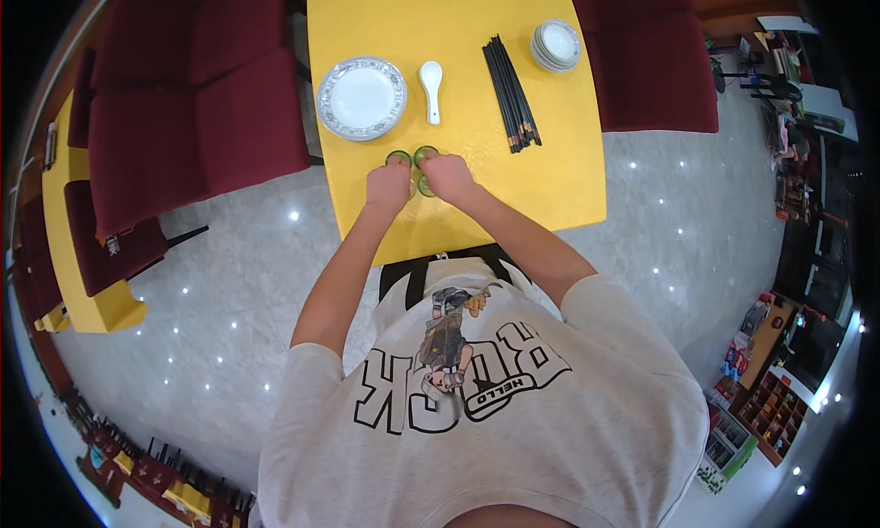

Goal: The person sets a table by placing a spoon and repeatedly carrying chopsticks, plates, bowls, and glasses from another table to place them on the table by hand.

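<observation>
Near the front of the yellow table [550, 184], my left hand [389, 184] is closed on a green-rimmed glass [398, 157]. Just beside it, my right hand [447, 176] grips another green-rimmed glass [423, 154]. A further green glass [425, 187] shows between my hands, partly hidden by the right one. Beyond my left hand sits a stack of patterned plates [362, 98]. A white spoon [431, 92] lies to the right of the plates, past my hands.
A bundle of black chopsticks [511, 95] lies on the right half of the table. Small stacked bowls [555, 46] stand at the far right. Dark red seats [243, 97] flank the table on both sides.
</observation>
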{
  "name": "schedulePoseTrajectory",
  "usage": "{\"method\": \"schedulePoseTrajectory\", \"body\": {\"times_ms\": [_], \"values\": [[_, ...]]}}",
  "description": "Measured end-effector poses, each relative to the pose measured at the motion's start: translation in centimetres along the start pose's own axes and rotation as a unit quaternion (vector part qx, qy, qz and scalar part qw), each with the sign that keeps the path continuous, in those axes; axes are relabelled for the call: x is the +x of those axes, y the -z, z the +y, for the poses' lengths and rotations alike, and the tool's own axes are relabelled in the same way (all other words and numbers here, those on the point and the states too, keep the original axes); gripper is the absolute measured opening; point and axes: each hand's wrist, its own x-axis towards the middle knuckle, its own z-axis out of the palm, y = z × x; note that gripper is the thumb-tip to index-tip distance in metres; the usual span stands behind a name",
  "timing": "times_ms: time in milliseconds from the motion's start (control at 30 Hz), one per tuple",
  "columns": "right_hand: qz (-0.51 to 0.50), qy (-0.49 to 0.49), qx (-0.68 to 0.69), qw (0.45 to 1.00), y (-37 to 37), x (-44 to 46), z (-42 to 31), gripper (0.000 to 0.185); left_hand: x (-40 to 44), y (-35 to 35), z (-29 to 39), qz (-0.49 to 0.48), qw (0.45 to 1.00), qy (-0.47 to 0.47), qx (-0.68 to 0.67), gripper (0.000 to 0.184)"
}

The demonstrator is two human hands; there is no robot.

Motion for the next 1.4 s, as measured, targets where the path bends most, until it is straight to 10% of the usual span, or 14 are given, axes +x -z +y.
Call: {"method": "schedulePoseTrajectory", "body": {"times_ms": [433, 867, 1200, 1400], "values": [[-0.056, 0.023, -0.035, 0.998, 2.5, -0.3, 0.6, 0.023, -1.1, 2.2, -1.1, -0.003, 0.998, -0.046, -0.046, 0.013], [0.245, -0.074, 0.076, 0.964, 12.3, -17.7, 3.4, 0.011, -8.3, 7.4, 3.7, 0.222, 0.960, -0.090, -0.143, 0.007], [0.409, -0.281, 0.241, 0.834, 3.6, -51.6, 8.5, 0.011, -17.6, -2.6, 32.1, 0.041, 0.929, -0.108, -0.352, 0.016], [0.505, -0.540, 0.255, 0.623, -5.6, -69.2, 6.3, 0.018, -25.8, -12.4, 50.0, -0.093, 0.827, -0.533, -0.154, 0.029]]}}
